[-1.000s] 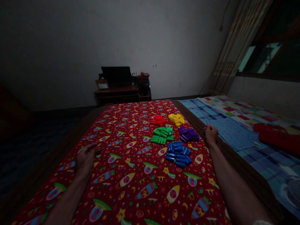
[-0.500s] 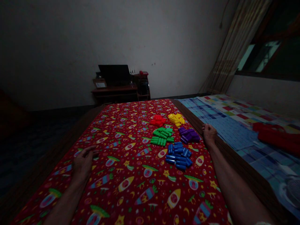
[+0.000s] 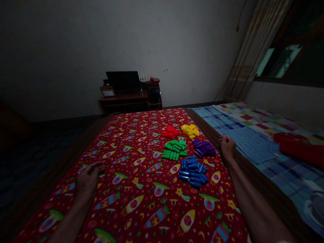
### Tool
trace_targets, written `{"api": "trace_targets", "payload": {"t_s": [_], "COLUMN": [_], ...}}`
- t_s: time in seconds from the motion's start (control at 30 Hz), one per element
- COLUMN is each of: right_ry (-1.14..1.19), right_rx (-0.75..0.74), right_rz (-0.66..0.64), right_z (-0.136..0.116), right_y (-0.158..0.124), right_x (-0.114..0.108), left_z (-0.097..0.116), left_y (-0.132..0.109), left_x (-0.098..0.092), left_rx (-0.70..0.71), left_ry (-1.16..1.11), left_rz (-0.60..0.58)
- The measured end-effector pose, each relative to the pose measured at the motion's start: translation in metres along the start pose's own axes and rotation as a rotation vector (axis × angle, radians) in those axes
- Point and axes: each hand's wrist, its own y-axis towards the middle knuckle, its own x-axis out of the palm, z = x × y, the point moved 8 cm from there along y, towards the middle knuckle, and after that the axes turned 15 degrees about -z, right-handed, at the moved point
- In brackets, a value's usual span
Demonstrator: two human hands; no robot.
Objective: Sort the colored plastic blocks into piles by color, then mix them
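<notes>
My left hand (image 3: 88,177) rests on the left part of a red cloth (image 3: 136,162) printed with rockets and stars. Its fingers are loosely stretched and it holds nothing. At the cloth's right edge lies my right hand (image 3: 227,147), fingers curled in, with no object showing in it. Nearest to it is a heap of purple short plastic tube-like pieces (image 3: 204,148). Similar pieces form a blue heap (image 3: 192,172) in front, a green heap (image 3: 174,150), a red heap (image 3: 170,132) and a yellow heap (image 3: 190,130) farther back. Neither hand touches a heap.
Against the far wall stands a small brown desk (image 3: 124,98) with a dark monitor (image 3: 123,82) and a red telephone (image 3: 155,80). To the right, a bed with a blue checked cover (image 3: 273,175) bears a red cloth bundle (image 3: 298,146). A curtain (image 3: 249,57) hangs by the window.
The view has tilted up very slightly, so the heaps sit a little lower. My left hand has shifted slightly left in the picture. The heaps look unchanged.
</notes>
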Motion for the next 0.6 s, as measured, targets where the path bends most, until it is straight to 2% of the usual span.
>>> {"api": "trace_targets", "payload": {"t_s": [0.13, 0.37, 0.47, 0.6], "right_ry": [0.244, 0.538, 0.645, 0.680], "right_rx": [0.014, 0.142, 0.163, 0.181], "right_rz": [-0.157, -0.474, -0.583, -0.692], "right_z": [-0.006, 0.013, 0.002, -0.016], "right_y": [0.008, 0.036, 0.055, 0.082], "right_x": [0.025, 0.098, 0.133, 0.177], "left_z": [-0.004, 0.009, 0.012, 0.002], "left_y": [0.004, 0.002, 0.003, 0.010], "left_x": [0.000, -0.003, -0.002, -0.003], "left_rx": [-0.009, 0.022, 0.031, 0.013], "left_ry": [-0.010, 0.202, 0.245, 0.223], "left_rz": [-0.009, -0.002, -0.034, -0.052]}}
